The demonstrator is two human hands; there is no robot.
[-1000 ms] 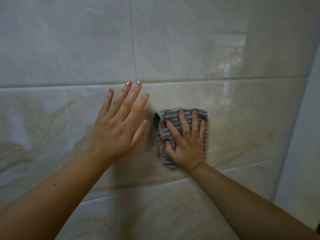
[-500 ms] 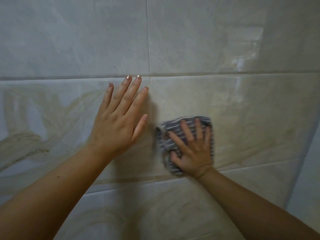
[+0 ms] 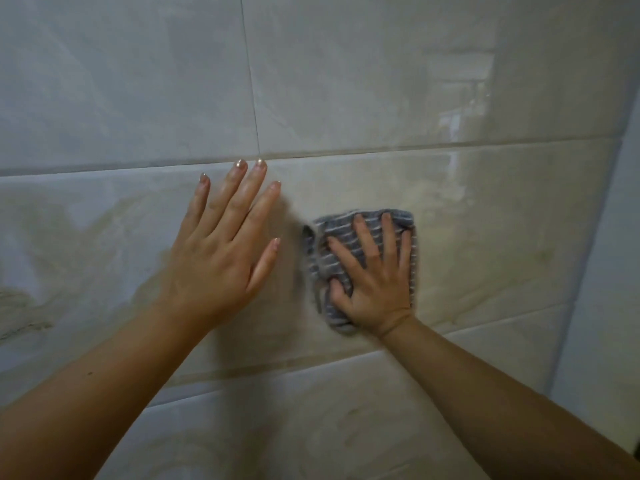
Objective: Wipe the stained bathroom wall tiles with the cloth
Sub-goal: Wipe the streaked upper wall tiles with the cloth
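Wiping is underway: the right grip (image 3: 375, 271), fingers splayed flat, presses the cloth (image 3: 322, 261) beneath it onto the stained tile (image 3: 485, 244), while the left grip (image 3: 225, 251) braces flat and empty alongside, and the next sweep probably needs firm pressure.

Left hand (image 3: 221, 258) flat on wall tiles (image 3: 485, 237); cloth (image 3: 322, 258) just right.

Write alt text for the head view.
A right hand presses a grey striped cloth flat against a stained beige wall tile. The left hand rests open on the tile beside it, not touching the cloth.
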